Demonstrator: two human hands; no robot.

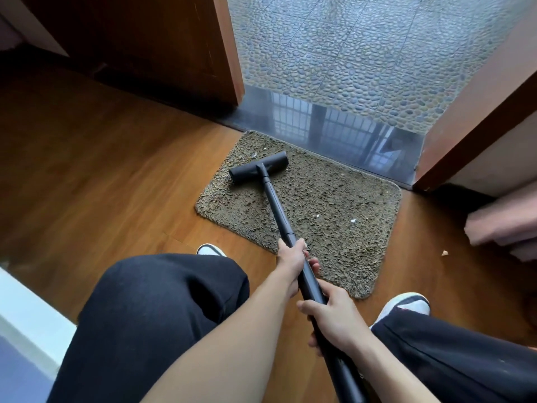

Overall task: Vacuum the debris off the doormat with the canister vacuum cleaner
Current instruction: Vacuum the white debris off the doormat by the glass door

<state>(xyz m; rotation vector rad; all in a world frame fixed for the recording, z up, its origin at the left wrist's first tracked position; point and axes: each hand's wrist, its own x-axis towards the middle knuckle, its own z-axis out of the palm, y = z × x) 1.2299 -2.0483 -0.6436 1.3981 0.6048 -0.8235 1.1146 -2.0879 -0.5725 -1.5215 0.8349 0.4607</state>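
Left hand (292,257), right hand (334,318) both grip wand (276,205) — nozzle (258,167) on doormat (334,193), far-left corner.

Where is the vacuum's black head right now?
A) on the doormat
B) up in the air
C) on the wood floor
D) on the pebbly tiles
A: the floor head at the end of the wand rests on the doormat, near its far left corner.

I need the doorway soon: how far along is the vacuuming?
Nothing looks finished. In hand: left hand and right hand grip the wand, floor head on the doormat, far-left corner. Left: a white scrap beside the head, two scraps mid-mat, a crumb on the floor.
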